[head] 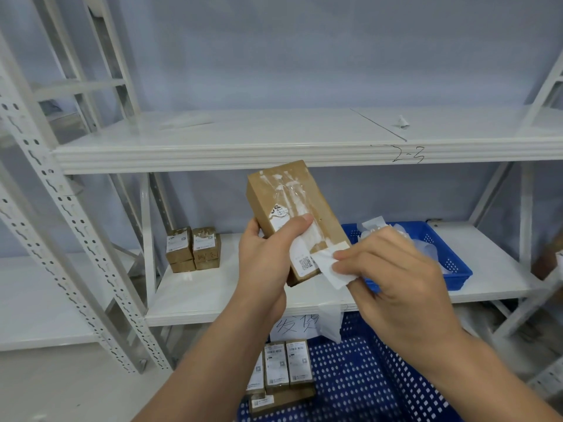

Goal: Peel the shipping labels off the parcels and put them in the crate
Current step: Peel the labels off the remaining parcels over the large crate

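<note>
One brown parcel (300, 205) is hanging tilted before the white shelf (207, 287), the left hand (268, 263) gripping its side, the right hand (396, 269) pinching its half-lifted label (330, 269). Stacked parcels (193, 249) are sitting on that shelf beside a blue crate (457, 272) holding white scraps (426, 248); a lower crate (365, 376) is holding labelled parcels (300, 365).

above blue crate (455, 271): open gap up to upper shelf board (213, 153) | left of crate: bare shelf, then parcel stack (193, 249) well apart | front-left of crate: left hand (265, 263) gripping parcel (323, 214), right hand (396, 269) pinching label (333, 271), covering its near-left corner | right of crate: upright post (525, 214) near
</note>
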